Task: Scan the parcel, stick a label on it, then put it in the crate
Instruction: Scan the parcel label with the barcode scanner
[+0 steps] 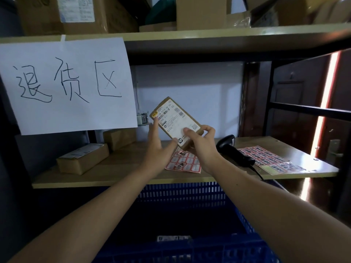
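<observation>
A small brown cardboard parcel (pixel 175 118) with a white shipping label is held tilted above the shelf, its label side facing me. My left hand (pixel 158 144) holds its left edge and lower corner, index finger along the side. My right hand (pixel 200 142) grips its lower right end, thumb pressed on the label face. A black handheld scanner (pixel 230 149) lies on the shelf just right of my right hand. Red-and-white sticker sheets lie on the shelf: one (pixel 185 162) under my hands, another (pixel 266 158) at the right. A blue plastic crate (pixel 190 192) stands below the shelf.
The wooden shelf (pixel 123 168) also carries two more brown boxes (pixel 83 158) (pixel 119 137) at the left. A white paper sign (pixel 66 86) with handwriting hangs from the upper shelf. Cartons fill the top shelf. A small white item (pixel 173 238) lies in the crate.
</observation>
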`<control>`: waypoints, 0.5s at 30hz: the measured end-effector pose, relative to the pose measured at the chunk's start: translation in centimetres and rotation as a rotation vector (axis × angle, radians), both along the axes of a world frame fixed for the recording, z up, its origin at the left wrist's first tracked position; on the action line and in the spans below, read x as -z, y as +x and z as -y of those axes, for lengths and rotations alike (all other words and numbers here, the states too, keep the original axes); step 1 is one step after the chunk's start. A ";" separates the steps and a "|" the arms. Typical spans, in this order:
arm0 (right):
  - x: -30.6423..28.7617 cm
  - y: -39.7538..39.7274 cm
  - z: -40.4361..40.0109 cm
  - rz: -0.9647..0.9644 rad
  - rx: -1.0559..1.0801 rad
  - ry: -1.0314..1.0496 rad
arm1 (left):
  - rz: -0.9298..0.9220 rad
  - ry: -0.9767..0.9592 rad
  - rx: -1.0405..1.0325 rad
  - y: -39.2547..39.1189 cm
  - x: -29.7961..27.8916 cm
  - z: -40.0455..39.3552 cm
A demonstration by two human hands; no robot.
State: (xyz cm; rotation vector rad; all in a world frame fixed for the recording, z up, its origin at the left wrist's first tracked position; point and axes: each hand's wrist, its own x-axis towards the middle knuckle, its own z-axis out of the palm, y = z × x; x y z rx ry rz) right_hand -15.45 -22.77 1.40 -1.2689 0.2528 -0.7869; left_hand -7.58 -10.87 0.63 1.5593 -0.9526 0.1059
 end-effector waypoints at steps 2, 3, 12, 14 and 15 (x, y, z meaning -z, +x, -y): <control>0.3 0.3 -0.3 0.026 -0.032 0.066 | -0.280 -0.092 0.071 -0.5 -0.5 0.9; 0.4 0.5 -0.5 0.035 -0.048 0.095 | -0.368 -0.121 0.089 -0.3 -0.5 1.3; 1.5 0.5 -0.4 -0.143 -0.029 -0.120 | -0.472 -0.185 0.107 0.7 -1.3 -0.1; 1.3 0.2 0.4 -0.166 -0.034 -0.127 | -0.429 -0.090 0.130 1.3 -1.3 -0.7; 1.0 0.1 0.8 -0.161 -0.049 -0.122 | -0.397 -0.035 0.152 1.3 -1.5 -1.0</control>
